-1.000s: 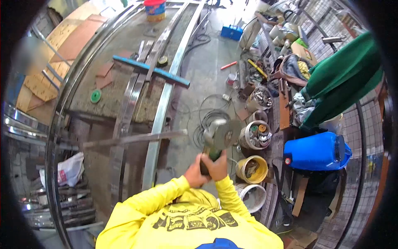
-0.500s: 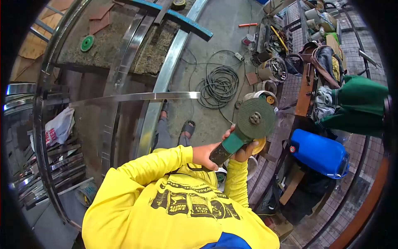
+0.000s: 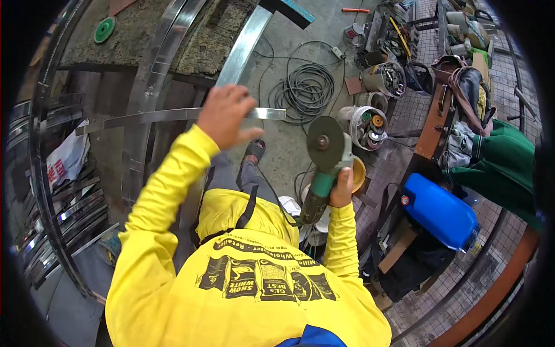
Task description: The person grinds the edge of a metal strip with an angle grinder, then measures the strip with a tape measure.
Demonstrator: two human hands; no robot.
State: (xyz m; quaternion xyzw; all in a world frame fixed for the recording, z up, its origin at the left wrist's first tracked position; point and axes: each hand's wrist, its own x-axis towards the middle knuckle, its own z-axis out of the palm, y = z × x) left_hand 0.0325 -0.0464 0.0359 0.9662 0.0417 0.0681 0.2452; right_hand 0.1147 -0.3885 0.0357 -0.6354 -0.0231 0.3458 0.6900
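Note:
My right hand [image 3: 342,188] is wrapped round the green and dark body of an angle grinder [image 3: 321,186], its grey disc [image 3: 325,143] pointing away from my body. Over a long, narrow shiny metal strip [image 3: 269,113] is my left hand [image 3: 225,115], thumb apart from the fingers. The hand hides part of the strip, and whether they touch is unclear. That strip lies across longer metal bars [image 3: 245,49] at the left.
Coiled black cable [image 3: 304,92] lies on the floor ahead. Buckets of discs [image 3: 370,128] and hardware [image 3: 384,80] stand at the right, near a blue container [image 3: 440,211] and green cloth [image 3: 506,159]. A green disc [image 3: 104,30] rests on the rough slab [image 3: 130,49].
My left hand has let go of the grinder and moved left and forward, over the metal strip. The grinder, now in my right hand alone, has shifted left and turned more upright in view.

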